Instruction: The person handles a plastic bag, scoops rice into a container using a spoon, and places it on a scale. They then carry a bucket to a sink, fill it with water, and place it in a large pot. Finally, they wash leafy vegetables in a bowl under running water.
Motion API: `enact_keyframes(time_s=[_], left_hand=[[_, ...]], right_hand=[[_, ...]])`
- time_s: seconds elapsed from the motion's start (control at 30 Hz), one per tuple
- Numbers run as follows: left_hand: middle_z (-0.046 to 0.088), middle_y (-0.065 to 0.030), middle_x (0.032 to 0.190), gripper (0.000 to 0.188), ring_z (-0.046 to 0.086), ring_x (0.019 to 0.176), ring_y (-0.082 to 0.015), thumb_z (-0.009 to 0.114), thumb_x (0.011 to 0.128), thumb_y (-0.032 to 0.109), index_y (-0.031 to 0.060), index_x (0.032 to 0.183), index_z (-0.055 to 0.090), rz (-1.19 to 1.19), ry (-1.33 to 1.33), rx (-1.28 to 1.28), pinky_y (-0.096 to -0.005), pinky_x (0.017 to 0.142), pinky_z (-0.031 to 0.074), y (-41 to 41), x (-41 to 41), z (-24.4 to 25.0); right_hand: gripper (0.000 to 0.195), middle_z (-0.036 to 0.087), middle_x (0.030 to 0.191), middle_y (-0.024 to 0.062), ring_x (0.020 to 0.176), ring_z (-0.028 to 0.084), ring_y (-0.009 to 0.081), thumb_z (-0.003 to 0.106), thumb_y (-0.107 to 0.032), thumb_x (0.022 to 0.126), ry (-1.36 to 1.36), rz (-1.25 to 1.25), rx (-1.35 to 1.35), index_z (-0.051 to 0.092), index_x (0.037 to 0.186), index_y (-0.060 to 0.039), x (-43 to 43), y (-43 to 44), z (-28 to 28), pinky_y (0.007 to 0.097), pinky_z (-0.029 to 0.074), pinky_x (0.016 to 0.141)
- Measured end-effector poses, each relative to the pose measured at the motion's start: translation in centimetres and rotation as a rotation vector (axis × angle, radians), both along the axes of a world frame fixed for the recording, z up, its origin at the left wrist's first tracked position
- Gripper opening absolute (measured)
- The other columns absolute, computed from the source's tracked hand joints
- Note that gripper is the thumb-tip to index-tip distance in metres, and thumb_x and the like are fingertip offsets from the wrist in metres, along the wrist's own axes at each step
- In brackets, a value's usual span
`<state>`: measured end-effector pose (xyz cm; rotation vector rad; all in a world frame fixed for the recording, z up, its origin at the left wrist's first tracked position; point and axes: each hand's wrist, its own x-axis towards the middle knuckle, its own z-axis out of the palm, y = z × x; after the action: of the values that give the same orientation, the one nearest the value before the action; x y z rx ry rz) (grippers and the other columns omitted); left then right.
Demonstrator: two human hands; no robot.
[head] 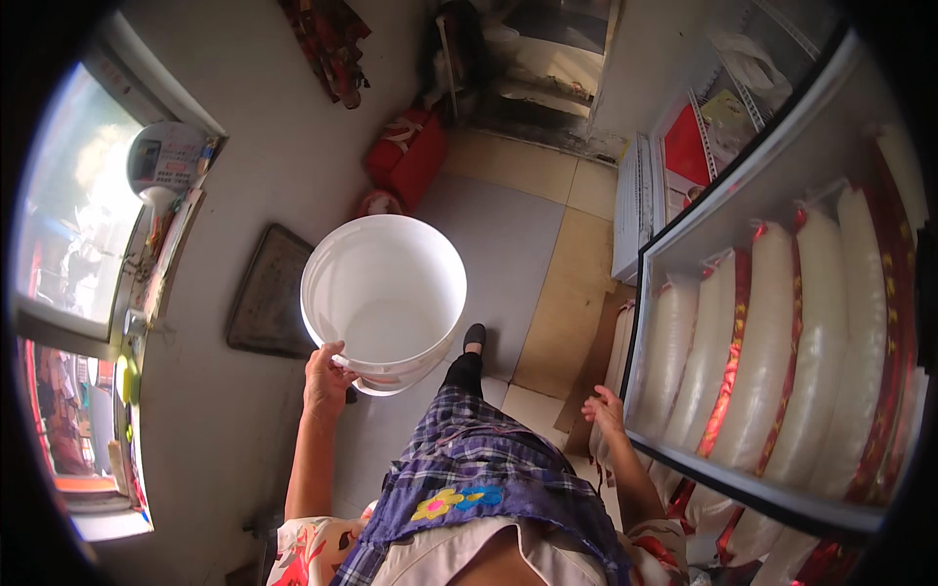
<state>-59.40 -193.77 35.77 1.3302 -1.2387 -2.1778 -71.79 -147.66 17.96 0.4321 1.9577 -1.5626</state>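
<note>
A large white plastic bucket (385, 289) hangs in front of me, its mouth tilted up towards me. Its inside looks bare down to the bottom. My left hand (327, 381) grips the near left rim, with the thumb over the edge and fingers below. My right hand (605, 412) hangs at my right side with loosely curled, slightly parted fingers and holds nothing. It is nearest to the frame of an open glass door (634, 351); whether it touches that frame cannot be told. Through the glass show several long, plump plastic bags with whitish contents and red edges (758, 351).
A dark tray (271, 289) leans against the left wall. Beyond the bucket sits a red box (408, 155) on the floor, near a doorway with a raised step (542, 102). Wire shelves (733, 95) stand at upper right. A window (80, 205) is on the left.
</note>
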Motion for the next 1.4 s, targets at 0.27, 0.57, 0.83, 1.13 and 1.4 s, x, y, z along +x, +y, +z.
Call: enact_keyframes(time_s=[0.27, 0.57, 0.83, 1.13, 1.4], left_hand=[[0.051, -0.0123, 0.087, 0.038, 0.051, 0.075, -0.0215, 0.061, 0.065, 0.021, -0.0007, 0.092, 0.044, -0.169, 0.05, -0.058, -0.0351, 0.064, 0.045, -7.0, -25.7, 2.6], [0.047, -0.0095, 0.112, 0.055, 0.045, 0.101, -0.021, 0.057, 0.067, 0.023, 0.0013, 0.115, 0.042, -0.258, 0.355, -0.034, -0.0361, 0.084, 0.038, -12.6, -55.4, 6.8], [0.046, -0.0102, 0.117, 0.056, 0.045, 0.108, -0.0244, 0.056, 0.07, 0.021, 0.0012, 0.12, 0.038, -0.262, 0.499, -0.011, -0.0371, 0.091, 0.037, -18.2, -79.1, 12.6], [0.049, -0.0092, 0.114, 0.054, 0.049, 0.103, -0.0212, 0.057, 0.07, 0.017, 0.0017, 0.118, 0.04, -0.252, 0.527, -0.058, -0.0343, 0.083, 0.043, -23.7, -106.0, 12.5], [0.052, -0.0079, 0.096, 0.038, 0.053, 0.085, -0.0177, 0.057, 0.07, 0.013, 0.0009, 0.104, 0.044, -0.401, 0.42, 0.038, -0.0311, 0.072, 0.045, -27.8, -135.0, 8.3]], right_hand=[[0.039, 0.058, 0.07, 0.0149, 0.053, 0.059, 0.0234, 0.055, -0.003, 0.075, -0.403, -0.253, 0.173, 0.045, 0.112, 0.0003, -5.7, -1.7, -3.9, 0.0331, 0.05, 0.046], [0.041, 0.059, 0.073, 0.016, 0.057, 0.058, 0.0207, 0.056, 0.0, 0.073, -0.301, -0.049, 0.206, 0.047, 0.112, 0.0031, -31.5, -12.6, -3.3, 0.0305, 0.047, 0.049], [0.039, 0.058, 0.079, 0.0136, 0.065, 0.06, 0.0182, 0.051, -0.005, 0.078, 0.032, -0.135, -0.076, 0.043, 0.115, 0.0033, -67.7, -22.1, 1.8, 0.0265, 0.05, 0.051], [0.037, 0.06, 0.081, 0.0105, 0.07, 0.06, 0.0167, 0.053, -0.008, 0.078, 0.487, 0.116, -0.031, 0.047, 0.114, -0.0016, -101.2, -34.9, 13.3, 0.0278, 0.048, 0.06], [0.033, 0.055, 0.095, 0.0182, 0.085, 0.052, 0.0341, 0.049, -0.006, 0.073, 0.756, 0.314, 0.758, 0.049, 0.106, -0.004, -125.2, -35.7, 16.2, 0.0417, 0.043, 0.072]])
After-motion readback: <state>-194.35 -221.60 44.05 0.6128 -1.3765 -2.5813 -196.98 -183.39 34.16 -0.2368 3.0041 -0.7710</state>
